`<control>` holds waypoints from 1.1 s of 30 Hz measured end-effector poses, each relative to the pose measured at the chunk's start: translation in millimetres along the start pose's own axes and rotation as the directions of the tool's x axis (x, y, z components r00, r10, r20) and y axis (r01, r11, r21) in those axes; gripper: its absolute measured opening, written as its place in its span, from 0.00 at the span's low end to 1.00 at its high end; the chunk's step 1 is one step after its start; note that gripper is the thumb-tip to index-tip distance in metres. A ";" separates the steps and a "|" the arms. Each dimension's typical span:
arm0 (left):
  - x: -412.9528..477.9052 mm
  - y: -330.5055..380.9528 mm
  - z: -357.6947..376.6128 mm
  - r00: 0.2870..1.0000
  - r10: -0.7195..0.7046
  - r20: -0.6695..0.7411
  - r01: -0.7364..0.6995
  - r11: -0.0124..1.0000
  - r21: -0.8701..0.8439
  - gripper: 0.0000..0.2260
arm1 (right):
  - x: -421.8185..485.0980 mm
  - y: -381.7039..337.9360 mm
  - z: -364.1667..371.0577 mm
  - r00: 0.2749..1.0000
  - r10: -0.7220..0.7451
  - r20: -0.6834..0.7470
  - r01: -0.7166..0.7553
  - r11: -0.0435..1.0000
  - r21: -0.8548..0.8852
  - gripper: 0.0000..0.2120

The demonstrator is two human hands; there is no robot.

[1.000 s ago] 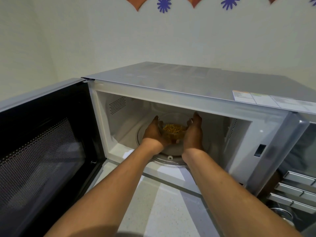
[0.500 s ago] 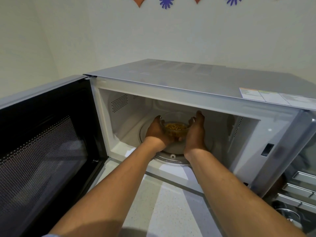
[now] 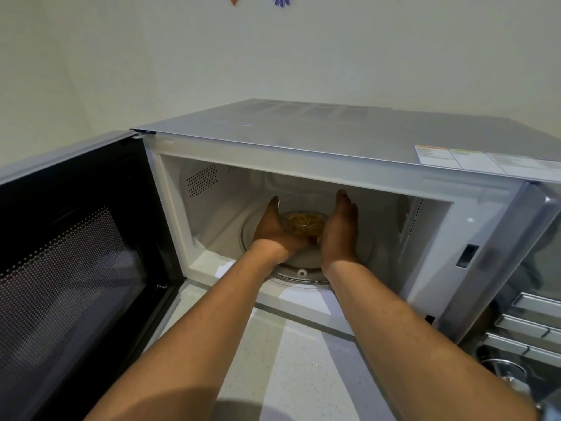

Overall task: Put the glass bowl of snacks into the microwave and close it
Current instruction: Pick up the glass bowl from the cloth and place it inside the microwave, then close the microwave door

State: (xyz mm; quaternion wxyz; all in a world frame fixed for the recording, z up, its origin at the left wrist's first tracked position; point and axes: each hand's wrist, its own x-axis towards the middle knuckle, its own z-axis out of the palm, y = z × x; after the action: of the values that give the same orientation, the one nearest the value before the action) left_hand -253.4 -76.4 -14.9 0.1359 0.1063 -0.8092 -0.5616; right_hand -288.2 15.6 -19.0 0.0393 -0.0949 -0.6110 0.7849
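A silver microwave (image 3: pixel 303 132) stands with its door (image 3: pixel 76 253) swung wide to the left. Inside the white cavity, a clear glass bowl (image 3: pixel 303 205) holding yellow snack sticks (image 3: pixel 305 224) sits over the round glass turntable (image 3: pixel 306 262). My left hand (image 3: pixel 273 229) cups the bowl's left side and my right hand (image 3: pixel 340 229) cups its right side. Both forearms reach in through the opening. I cannot tell whether the bowl's base rests on the turntable, as my hands hide it.
The microwave's control panel with silver buttons (image 3: pixel 528 326) and a knob (image 3: pixel 501 369) is at the right edge. A pale speckled counter (image 3: pixel 288 360) lies below my arms. A cream wall with paper decorations (image 3: pixel 282 0) rises behind.
The view has tilted slightly; the bowl and both hands stay in the same spot inside the cavity, with the right hand's fingers a bit straighter.
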 end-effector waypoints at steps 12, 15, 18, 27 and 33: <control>-53.6 28.4 22.5 0.953 -0.018 -0.303 -0.033 0.986 -0.162 0.36 | -53.9 -29.2 -24.2 0.964 -0.244 0.107 0.258 0.956 -0.137 0.38; -82.9 33.3 25.2 0.949 0.005 -0.317 -0.053 0.988 -0.144 0.32 | -76.6 -31.9 -39.3 0.966 -0.191 0.174 0.224 0.955 -0.194 0.29; -120.5 37.8 27.5 0.953 0.039 -0.300 -0.095 0.980 -0.173 0.13 | -101.8 -31.7 -53.9 0.938 -0.269 0.220 0.316 0.925 -0.213 0.09; -219.8 14.3 22.0 0.969 0.067 -0.237 -0.090 0.992 -0.085 0.15 | -187.3 -15.8 -128.5 0.870 -0.333 0.363 0.449 0.839 -0.307 0.08; -284.4 -18.1 -22.0 0.986 0.059 -0.153 -0.015 0.961 0.276 0.18 | -229.3 12.1 -179.8 0.861 -0.183 0.474 0.356 0.884 -0.304 0.08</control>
State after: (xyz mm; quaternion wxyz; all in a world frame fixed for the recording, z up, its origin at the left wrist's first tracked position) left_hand 21.8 -9.7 -53.1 0.1949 0.1536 -0.8674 -0.4314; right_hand -27.6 143.0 -49.8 -0.0048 0.1639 -0.7519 0.6385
